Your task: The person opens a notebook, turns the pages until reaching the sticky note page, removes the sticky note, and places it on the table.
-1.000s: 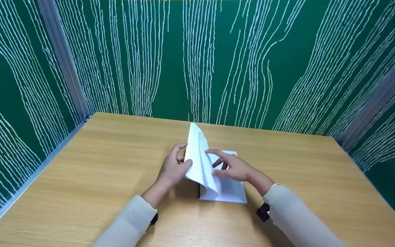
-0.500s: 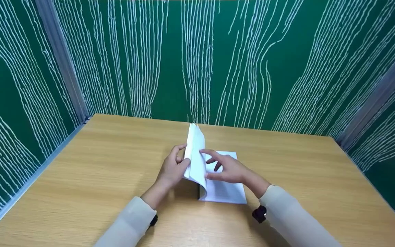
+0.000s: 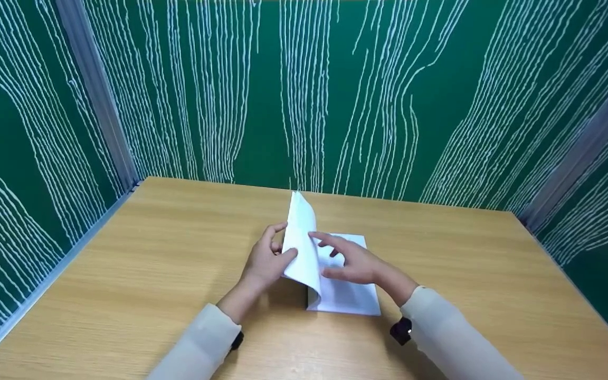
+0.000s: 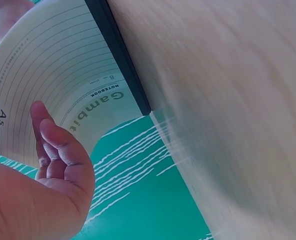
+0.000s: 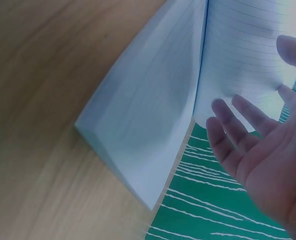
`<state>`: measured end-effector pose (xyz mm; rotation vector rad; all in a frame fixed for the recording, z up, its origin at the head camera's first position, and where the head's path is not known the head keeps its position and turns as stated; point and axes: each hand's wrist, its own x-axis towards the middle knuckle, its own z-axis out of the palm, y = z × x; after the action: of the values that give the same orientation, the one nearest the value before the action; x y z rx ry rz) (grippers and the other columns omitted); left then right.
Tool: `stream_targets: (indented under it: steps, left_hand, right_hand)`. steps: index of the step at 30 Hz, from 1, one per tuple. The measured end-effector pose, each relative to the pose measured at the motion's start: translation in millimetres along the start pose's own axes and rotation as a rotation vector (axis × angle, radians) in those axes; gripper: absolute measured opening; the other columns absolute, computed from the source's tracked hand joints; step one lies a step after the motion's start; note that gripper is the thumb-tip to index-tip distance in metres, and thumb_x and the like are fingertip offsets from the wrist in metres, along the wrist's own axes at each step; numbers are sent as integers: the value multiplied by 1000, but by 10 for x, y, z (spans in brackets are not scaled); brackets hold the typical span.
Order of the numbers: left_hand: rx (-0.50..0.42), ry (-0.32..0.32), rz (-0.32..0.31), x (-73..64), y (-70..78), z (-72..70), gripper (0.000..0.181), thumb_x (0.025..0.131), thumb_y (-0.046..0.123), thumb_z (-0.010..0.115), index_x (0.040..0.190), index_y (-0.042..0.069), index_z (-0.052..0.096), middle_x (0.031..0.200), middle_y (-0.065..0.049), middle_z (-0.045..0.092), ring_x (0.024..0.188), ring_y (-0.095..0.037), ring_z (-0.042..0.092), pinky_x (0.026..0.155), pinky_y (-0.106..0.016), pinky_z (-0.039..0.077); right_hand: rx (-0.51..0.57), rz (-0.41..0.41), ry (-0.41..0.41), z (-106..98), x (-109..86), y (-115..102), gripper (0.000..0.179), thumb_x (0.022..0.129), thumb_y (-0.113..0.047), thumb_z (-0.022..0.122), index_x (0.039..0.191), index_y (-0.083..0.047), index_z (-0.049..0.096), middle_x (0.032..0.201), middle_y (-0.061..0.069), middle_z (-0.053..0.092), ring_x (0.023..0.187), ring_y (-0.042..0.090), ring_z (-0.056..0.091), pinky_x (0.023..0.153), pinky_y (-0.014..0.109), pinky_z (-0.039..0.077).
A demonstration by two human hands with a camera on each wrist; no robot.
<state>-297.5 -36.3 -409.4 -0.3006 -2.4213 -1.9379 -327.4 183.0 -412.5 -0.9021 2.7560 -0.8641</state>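
Note:
A lined paper notebook [image 3: 349, 298] lies on the table, its right-hand block of pages down flat and its left part raised as upright, curving leaves [image 3: 301, 248]. My left hand [image 3: 266, 261] pinches the raised part at its left edge, thumb on the page side and fingers behind. In the left wrist view, the back of that part, a lined cover [image 4: 95, 55], carries the printed words "Gambit" and "NOTEBOOK", beside a dark spine [image 4: 123, 60]. My right hand [image 3: 357, 264] hovers over the flat pages with spread, relaxed fingers; its index fingertip meets the raised leaf.
The wooden table [image 3: 177, 237] reaches back to a green wall [image 3: 262, 105] with wavy white lines. Grey posts [image 3: 98, 100] stand at the corners. A dark wrist device [image 3: 401, 331] sits under the right sleeve.
Fanned leaves that leaned rightward have swung left against the raised part, where my left thumb now lies over them. My right hand has shifted slightly left.

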Motion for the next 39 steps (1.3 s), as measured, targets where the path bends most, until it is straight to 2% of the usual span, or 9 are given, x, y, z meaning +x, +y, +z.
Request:
stream_targets:
  steps: [5,8,13,16,21,29,35,39]
  left_hand:
    - [15,5,-14,-8,-1,18,54,81,23,57,130,30,34,87,-5,63,76,-16,63,64,-29,52]
    - [24,10,-11,-8,2,16,52,82,22,54,129,30,34,90,-4,64,76,-15,63,65,-30,52]
    - [45,14,-3,-9,-2,10,49,84,23,50,130,29,33,90,-4,65,76,-14,64,65,-30,51]
    - [43,10,-11,-14,3,12,49,84,24,49,130,29,33,92,-3,65,77,-14,64,67,-30,51]
    - [43,8,-26,-17,10,11,48,85,25,49,130,29,33,90,-3,65,77,-14,64,66,-30,51]
    - [47,6,-28,0,-5,18,47,85,26,49,129,31,33,97,-5,64,80,-15,63,69,-31,51]
    - [38,6,-26,-1,-5,17,47,85,25,49,129,31,33,100,-6,64,81,-16,64,70,-32,51]
    - [48,7,-28,-6,-6,13,47,84,25,49,129,30,33,95,-6,64,78,-15,64,66,-30,51]
  right_hand:
    - [-79,78,95,2,-5,63,57,74,-33,64,126,-35,39,124,1,48,109,24,46,87,46,41]
    - [-175,110,155,-15,-3,118,50,74,-36,63,121,-29,47,118,1,52,108,22,47,88,44,41]
    - [-373,135,219,-68,-41,256,52,72,-40,62,119,-23,51,119,1,52,111,23,44,90,47,36]
    - [-408,186,233,-97,-75,344,54,72,-45,60,120,-22,51,122,3,50,115,27,39,92,52,31]
    - [-385,297,205,-120,-104,477,58,72,-47,60,123,-21,48,128,5,46,121,30,32,95,56,26]
    - [-374,414,89,-111,-121,573,68,74,-47,58,132,-17,38,135,7,39,125,31,27,97,59,20]
    - [-358,470,41,-92,-100,608,69,78,-46,55,136,-16,32,139,7,34,130,32,19,100,59,15]
    - [-343,483,20,-76,-97,621,71,79,-46,54,137,-16,27,141,8,31,132,34,15,100,60,12]
